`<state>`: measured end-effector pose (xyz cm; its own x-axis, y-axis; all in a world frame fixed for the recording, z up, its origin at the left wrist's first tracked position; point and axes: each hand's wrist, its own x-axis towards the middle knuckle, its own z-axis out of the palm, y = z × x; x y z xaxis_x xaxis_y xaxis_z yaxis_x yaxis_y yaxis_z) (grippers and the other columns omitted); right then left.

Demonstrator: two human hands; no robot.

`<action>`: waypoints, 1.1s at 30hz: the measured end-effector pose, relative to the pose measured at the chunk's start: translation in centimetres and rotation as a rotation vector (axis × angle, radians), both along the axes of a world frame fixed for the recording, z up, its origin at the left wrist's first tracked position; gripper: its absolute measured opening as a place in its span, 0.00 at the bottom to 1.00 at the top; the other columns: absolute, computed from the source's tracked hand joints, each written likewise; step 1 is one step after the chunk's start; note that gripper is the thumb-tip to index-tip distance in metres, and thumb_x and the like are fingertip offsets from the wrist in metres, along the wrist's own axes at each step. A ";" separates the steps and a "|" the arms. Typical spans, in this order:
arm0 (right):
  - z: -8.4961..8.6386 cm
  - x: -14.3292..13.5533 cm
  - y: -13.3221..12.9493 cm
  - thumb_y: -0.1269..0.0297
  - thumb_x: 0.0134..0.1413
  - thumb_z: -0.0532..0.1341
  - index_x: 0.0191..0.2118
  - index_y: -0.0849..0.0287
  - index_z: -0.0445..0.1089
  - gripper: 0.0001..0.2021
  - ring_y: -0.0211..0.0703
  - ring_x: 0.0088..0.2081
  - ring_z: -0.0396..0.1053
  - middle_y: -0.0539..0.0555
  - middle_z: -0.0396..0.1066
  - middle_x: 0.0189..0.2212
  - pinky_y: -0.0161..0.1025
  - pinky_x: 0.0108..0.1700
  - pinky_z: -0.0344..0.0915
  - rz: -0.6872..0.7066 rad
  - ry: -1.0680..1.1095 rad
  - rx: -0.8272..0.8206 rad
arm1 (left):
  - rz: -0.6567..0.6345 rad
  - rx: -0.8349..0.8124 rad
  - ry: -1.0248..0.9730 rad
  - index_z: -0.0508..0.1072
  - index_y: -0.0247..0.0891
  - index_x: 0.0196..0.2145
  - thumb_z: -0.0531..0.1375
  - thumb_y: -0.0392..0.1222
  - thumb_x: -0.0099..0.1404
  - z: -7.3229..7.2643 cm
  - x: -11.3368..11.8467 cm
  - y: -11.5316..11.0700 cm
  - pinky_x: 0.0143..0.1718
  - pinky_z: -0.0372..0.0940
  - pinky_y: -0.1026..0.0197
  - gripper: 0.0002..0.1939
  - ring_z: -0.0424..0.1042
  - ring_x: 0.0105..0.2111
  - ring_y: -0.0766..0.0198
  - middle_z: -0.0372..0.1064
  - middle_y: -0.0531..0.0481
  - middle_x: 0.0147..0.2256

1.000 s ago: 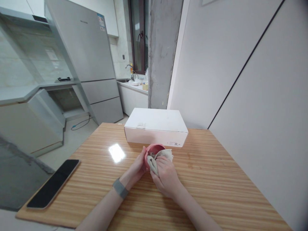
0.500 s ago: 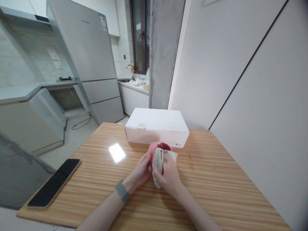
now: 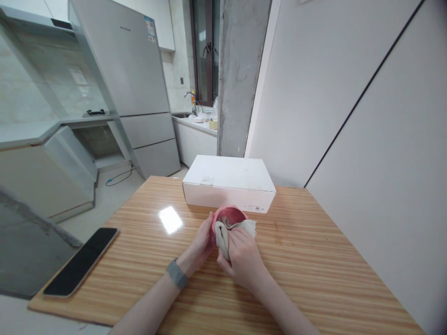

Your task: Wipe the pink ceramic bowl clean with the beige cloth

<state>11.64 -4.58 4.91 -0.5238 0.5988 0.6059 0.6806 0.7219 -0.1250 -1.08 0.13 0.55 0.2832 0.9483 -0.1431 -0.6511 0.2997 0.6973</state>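
A pink bowl-like container (image 3: 230,212) is tilted with its opening partly facing me, just in front of the white box. My left hand (image 3: 203,239), with a grey band on the wrist, holds it by its left side. Bunched in my right hand (image 3: 242,256) is a light grey-beige cloth (image 3: 222,235), pressed at the container's rim and partly inside it. One end of the cloth sticks out to the right of my fingers. The container's lower part is hidden behind the cloth and hands.
The wood-grain table (image 3: 314,260) carries a closed white box (image 3: 228,179) behind my hands and a black phone (image 3: 82,263) at the left edge. A white wall (image 3: 377,153) borders the right side. Beyond stand a fridge (image 3: 129,70) and a sink counter (image 3: 195,131).
The pink container has turned so that more of its inside shows. My right hand and the cloth have moved slightly, and part of the cloth now reaches over the rim into the opening.
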 end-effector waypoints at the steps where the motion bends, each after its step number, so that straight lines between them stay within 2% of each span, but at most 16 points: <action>1: 0.0 0.0 -0.1 0.71 0.50 0.55 0.37 0.64 0.69 0.08 0.50 0.32 0.64 0.58 0.70 0.28 0.48 0.37 0.64 0.003 -0.003 0.004 | -0.001 -0.004 -0.005 0.76 0.32 0.42 0.58 0.59 0.63 -0.1 0.0 0.1 0.45 0.65 0.57 0.25 0.73 0.38 0.57 0.77 0.44 0.35; 6: -0.3 0.1 0.2 0.72 0.51 0.55 0.36 0.63 0.69 0.08 0.50 0.32 0.65 0.58 0.70 0.28 0.48 0.38 0.65 -0.006 0.013 0.004 | -0.094 -0.036 -0.073 0.76 0.33 0.43 0.56 0.57 0.65 0.6 -0.5 -0.2 0.42 0.65 0.60 0.23 0.73 0.35 0.61 0.76 0.46 0.35; 9: -0.3 0.6 0.8 0.71 0.53 0.54 0.35 0.62 0.69 0.07 0.50 0.33 0.66 0.58 0.70 0.27 0.49 0.40 0.65 -0.033 0.081 -0.024 | -0.188 -0.023 -0.091 0.75 0.36 0.45 0.58 0.48 0.65 1.5 -0.9 -0.8 0.39 0.65 0.62 0.16 0.72 0.33 0.63 0.76 0.47 0.36; 11: -0.2 1.1 1.1 0.71 0.54 0.53 0.35 0.62 0.69 0.07 0.50 0.34 0.67 0.58 0.71 0.28 0.49 0.40 0.65 -0.055 0.153 -0.051 | -0.216 0.018 -0.079 0.73 0.38 0.49 0.59 0.44 0.65 1.9 -0.8 -1.3 0.39 0.64 0.63 0.16 0.72 0.35 0.64 0.75 0.47 0.39; 14: -0.2 1.2 1.3 0.71 0.55 0.54 0.37 0.62 0.69 0.08 0.52 0.36 0.67 0.59 0.71 0.31 0.50 0.41 0.66 -0.084 0.221 -0.064 | -0.193 0.080 -0.074 0.68 0.41 0.56 0.59 0.43 0.66 2.3 -0.3 -1.8 0.46 0.63 0.61 0.20 0.72 0.43 0.62 0.73 0.45 0.47; 20: -0.7 0.2 0.8 0.69 0.54 0.56 0.44 0.64 0.69 0.12 0.54 0.39 0.66 0.61 0.71 0.33 0.52 0.43 0.67 -0.119 0.258 -0.024 | -0.139 0.046 -0.095 0.69 0.39 0.55 0.61 0.49 0.64 2.6 0.6 -2.3 0.55 0.59 0.57 0.24 0.70 0.50 0.57 0.71 0.42 0.52; 23: -0.7 -0.1 0.7 0.68 0.54 0.57 0.46 0.67 0.68 0.15 0.55 0.39 0.66 0.61 0.71 0.34 0.52 0.43 0.67 -0.134 0.233 -0.021 | -0.087 0.043 -0.068 0.71 0.37 0.53 0.61 0.50 0.63 2.7 0.7 -2.3 0.54 0.60 0.58 0.23 0.70 0.49 0.57 0.72 0.42 0.51; 29: -0.5 -0.1 0.7 0.69 0.54 0.56 0.44 0.66 0.69 0.12 0.55 0.39 0.66 0.62 0.71 0.34 0.52 0.43 0.67 -0.097 0.207 0.002 | -0.007 0.054 -0.005 0.74 0.34 0.48 0.63 0.52 0.61 1.9 0.4 -1.9 0.50 0.63 0.58 0.22 0.72 0.45 0.57 0.74 0.42 0.46; 33: -0.3 -0.1 0.5 0.69 0.53 0.56 0.42 0.67 0.70 0.12 0.55 0.38 0.66 0.63 0.72 0.33 0.52 0.43 0.67 -0.067 0.147 0.023 | 0.048 0.055 0.022 0.76 0.33 0.42 0.63 0.55 0.60 1.3 0.3 -1.5 0.46 0.64 0.59 0.22 0.72 0.39 0.60 0.75 0.44 0.39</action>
